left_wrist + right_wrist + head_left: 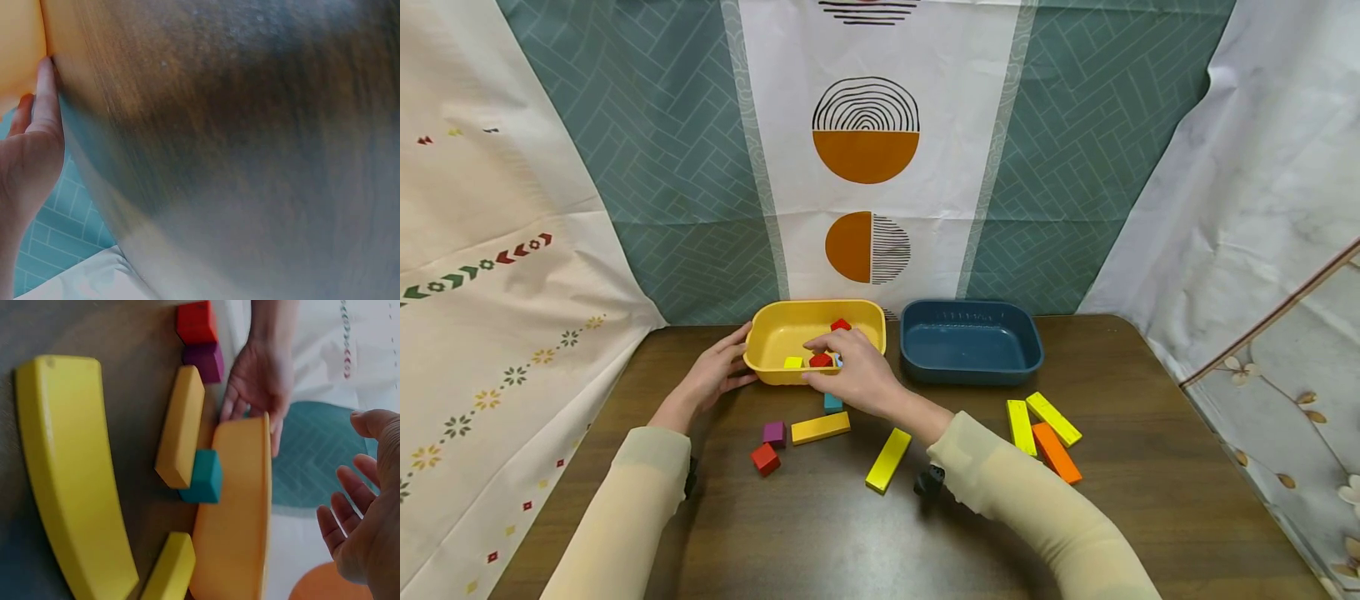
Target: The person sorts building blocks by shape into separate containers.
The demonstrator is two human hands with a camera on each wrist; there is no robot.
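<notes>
A yellow bin (815, 307) stands at the back of the table. My left hand (715, 372) rests against its left end, fingers extended along the outer wall; the left wrist view shows fingertips touching it. Over the bin's front right rim is my right hand (855, 372), its fingers loosely bent and apart, as the right wrist view also shows, with nothing between them. Inside the bin lie a red cube (821, 361), another red cube (840, 324) and a yellow block (793, 362). A teal cube (832, 403) sits just before the front wall.
Right of it stands a dark blue bin (972, 376). In front lie a purple cube (774, 433), a red cube (765, 459), an orange-yellow bar (820, 427) and a yellow bar (888, 460). Two yellow bars (1021, 427) and an orange bar (1056, 452) lie at the right.
</notes>
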